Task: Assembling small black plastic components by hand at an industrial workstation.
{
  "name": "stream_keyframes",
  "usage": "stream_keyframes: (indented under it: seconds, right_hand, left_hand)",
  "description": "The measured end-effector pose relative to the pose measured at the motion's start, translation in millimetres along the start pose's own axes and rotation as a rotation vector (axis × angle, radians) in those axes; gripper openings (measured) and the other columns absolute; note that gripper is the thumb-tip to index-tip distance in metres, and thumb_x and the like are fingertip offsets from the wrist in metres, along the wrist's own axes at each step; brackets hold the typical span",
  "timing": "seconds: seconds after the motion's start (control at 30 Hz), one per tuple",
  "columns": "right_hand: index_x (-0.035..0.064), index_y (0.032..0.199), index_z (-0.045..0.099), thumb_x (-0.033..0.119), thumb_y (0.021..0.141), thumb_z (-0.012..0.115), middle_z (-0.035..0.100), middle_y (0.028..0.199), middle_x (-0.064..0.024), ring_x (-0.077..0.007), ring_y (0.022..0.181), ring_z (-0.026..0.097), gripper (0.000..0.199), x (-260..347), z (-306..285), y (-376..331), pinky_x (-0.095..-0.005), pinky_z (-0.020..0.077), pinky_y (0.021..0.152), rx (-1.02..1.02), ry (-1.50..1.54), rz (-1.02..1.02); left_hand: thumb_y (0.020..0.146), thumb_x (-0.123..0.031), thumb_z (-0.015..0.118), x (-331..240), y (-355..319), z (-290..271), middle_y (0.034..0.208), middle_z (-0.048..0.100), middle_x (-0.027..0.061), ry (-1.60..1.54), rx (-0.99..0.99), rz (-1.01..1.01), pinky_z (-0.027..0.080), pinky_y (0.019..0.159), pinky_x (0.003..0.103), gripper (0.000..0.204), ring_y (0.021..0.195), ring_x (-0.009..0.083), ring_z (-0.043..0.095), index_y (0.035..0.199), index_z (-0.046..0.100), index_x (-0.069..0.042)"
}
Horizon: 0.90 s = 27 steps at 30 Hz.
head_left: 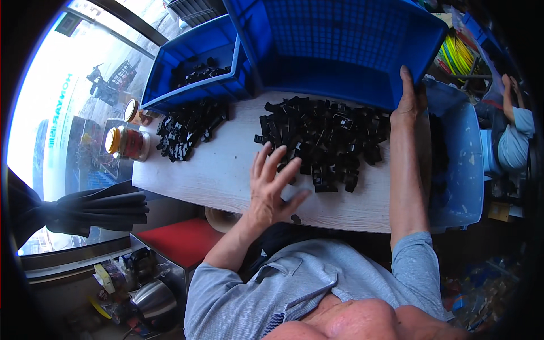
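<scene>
A large heap of small black plastic parts (326, 139) lies on the pale wooden table (226, 170). My left hand (275, 184) hovers with spread fingers at the heap's near left edge, holding nothing. My right hand (409, 99) grips the lower right rim of a big blue crate (340, 51) that is tipped up on its side, its open mouth facing the heap. A smaller pile of the same black parts (190, 127) lies further left on the table.
A second blue bin (192, 62) with black parts stands at the back left. Two jars with lids (127, 141) sit at the table's left edge. A light blue bin (462, 164) stands at the right. Another person (513, 133) sits far right.
</scene>
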State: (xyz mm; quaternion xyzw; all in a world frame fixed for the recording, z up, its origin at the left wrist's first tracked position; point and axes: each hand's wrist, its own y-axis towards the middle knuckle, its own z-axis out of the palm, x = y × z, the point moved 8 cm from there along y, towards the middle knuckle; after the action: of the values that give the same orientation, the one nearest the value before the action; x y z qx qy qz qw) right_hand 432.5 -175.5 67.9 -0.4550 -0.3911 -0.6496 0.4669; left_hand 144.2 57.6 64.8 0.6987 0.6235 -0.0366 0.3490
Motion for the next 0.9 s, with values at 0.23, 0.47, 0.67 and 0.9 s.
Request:
stream_keyframes:
  seconds: [0.23, 0.47, 0.67, 0.9]
  right_hand:
    - [-0.0049, 0.137, 0.055, 0.043, 0.073, 0.088, 0.058, 0.139, -0.0211, -0.0330, 0.122, 0.059, 0.086, -1, -4, 12, -0.0451, 0.0465, 0.108, -0.043, -0.040, 0.029]
    - [-0.0038, 0.139, 0.055, 0.035, 0.074, 0.091, 0.061, 0.136, -0.0187, -0.0287, 0.123, 0.059, 0.084, -1, -23, 36, -0.0428, 0.0480, 0.106, -0.016, -0.085, 0.131]
    - [-0.0025, 0.139, 0.056, 0.026, 0.074, 0.092, 0.062, 0.136, -0.0171, -0.0282, 0.119, 0.062, 0.079, 9, -5, 38, -0.0429, 0.0505, 0.104, 0.108, -0.085, 0.155]
    - [0.0065, 0.132, 0.060, 0.033, 0.070, 0.088, 0.065, 0.123, -0.0153, -0.0332, 0.107, 0.065, 0.074, -5, -25, 63, -0.0526, 0.0595, 0.083, 0.257, -0.429, 0.385]
  left_hand:
    - [0.081, -0.060, 0.073, -2, -4, 37, 0.161, 0.023, 0.0274, 0.160, 0.255, -0.096, 0.013, 0.115, 0.073, 0.090, 0.150, 0.0537, 0.014, 0.155, 0.040, -0.021]
    - [0.085, -0.062, 0.067, -5, -3, 38, 0.160, 0.024, 0.0303, 0.204, 0.193, -0.062, 0.012, 0.113, 0.076, 0.090, 0.150, 0.0548, 0.013, 0.156, 0.037, -0.018]
    - [0.085, -0.068, 0.064, 1, -10, 36, 0.161, 0.023, 0.0286, 0.246, 0.185, -0.079, 0.012, 0.116, 0.072, 0.091, 0.150, 0.0531, 0.013, 0.156, 0.037, -0.017]
    - [0.085, -0.061, 0.068, -6, -5, 31, 0.158, 0.028, 0.0290, 0.189, 0.153, -0.070, 0.017, 0.115, 0.071, 0.088, 0.147, 0.0540, 0.021, 0.154, 0.039, -0.016]
